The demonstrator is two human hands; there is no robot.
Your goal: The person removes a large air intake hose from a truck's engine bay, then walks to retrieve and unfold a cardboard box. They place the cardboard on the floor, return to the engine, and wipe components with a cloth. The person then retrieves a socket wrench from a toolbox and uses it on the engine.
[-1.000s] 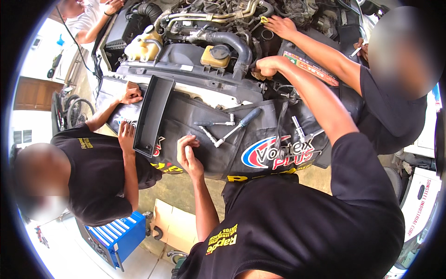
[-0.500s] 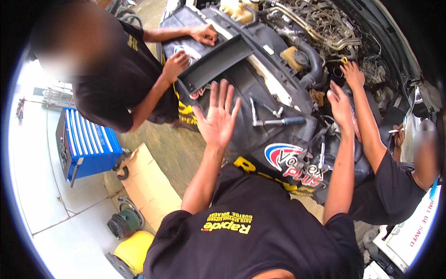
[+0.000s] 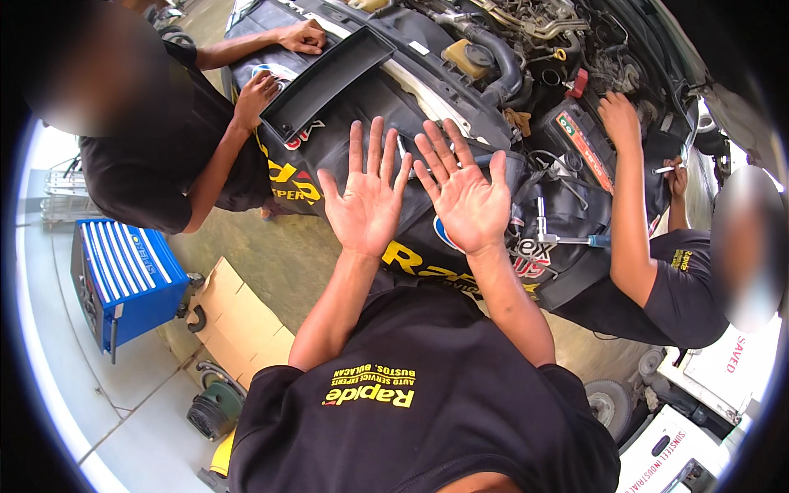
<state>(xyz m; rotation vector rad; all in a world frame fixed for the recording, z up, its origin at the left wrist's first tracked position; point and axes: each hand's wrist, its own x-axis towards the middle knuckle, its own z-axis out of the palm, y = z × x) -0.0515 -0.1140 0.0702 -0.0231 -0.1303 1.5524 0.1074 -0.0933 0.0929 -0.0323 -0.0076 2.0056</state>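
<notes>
My left hand (image 3: 367, 201) is raised in front of me, open, palm showing and fingers spread. Beside it, my right hand (image 3: 468, 197) is held the same way, open and holding nothing. A small gap separates the two hands. Behind them lies a black protective cover (image 3: 316, 154) draped over the front of a car. A metal tool with a blue handle (image 3: 598, 241) rests on the cover to the right of my right hand. Part of another metal tool shows between my hands, mostly hidden.
At left, a co-worker's hand (image 3: 256, 97) touches a black tray (image 3: 329, 86). Another co-worker's hand (image 3: 618, 119) reaches over a car battery (image 3: 579, 144) at right. The engine bay (image 3: 526, 49) lies ahead; a blue tool cabinet (image 3: 136, 267) and flattened cardboard (image 3: 242, 320) are at left.
My right hand has come left and turned its palm up beside my left hand. The view has shifted, and the co-worker's hand at right has moved off the yellow-ringed part.
</notes>
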